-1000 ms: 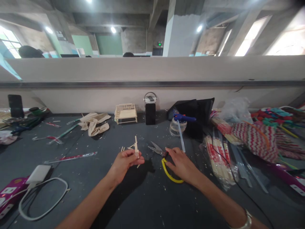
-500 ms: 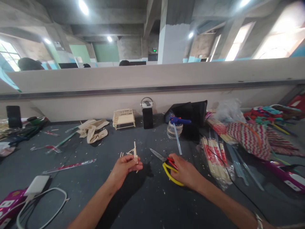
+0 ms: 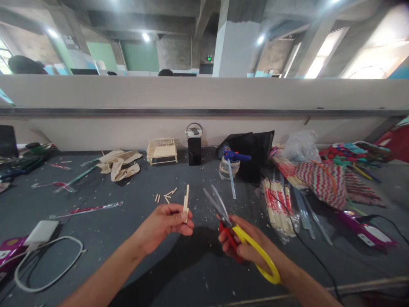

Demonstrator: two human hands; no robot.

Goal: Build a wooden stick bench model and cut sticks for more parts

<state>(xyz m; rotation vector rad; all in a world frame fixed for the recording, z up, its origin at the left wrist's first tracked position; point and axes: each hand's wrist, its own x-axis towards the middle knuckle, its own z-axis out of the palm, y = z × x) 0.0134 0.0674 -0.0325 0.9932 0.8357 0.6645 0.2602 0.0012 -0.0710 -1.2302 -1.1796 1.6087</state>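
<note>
Between the thumb and fingers of my left hand [image 3: 171,219] are thin wooden sticks [image 3: 186,197], held upright; one stands taller than the other. My right hand [image 3: 247,241] grips a pair of scissors [image 3: 225,219] with one yellow and one red handle. Their blades are spread apart and point up and left, a short gap to the right of the sticks. Several short cut stick pieces [image 3: 168,195] lie on the dark table just beyond my left hand.
A small wooden model bed [image 3: 162,151] stands at the back beside a black phone [image 3: 194,151]. Right of them, a blue glue gun [image 3: 236,157] rests on a glass jar [image 3: 228,170]. Packaged sticks [image 3: 277,204] lie at right. Crumpled cloth [image 3: 119,164] and a white charger [image 3: 42,232] are at left.
My right hand has lifted and turned the scissors, and their blades have opened. My left hand still holds the sticks. The head view has tilted down slightly.
</note>
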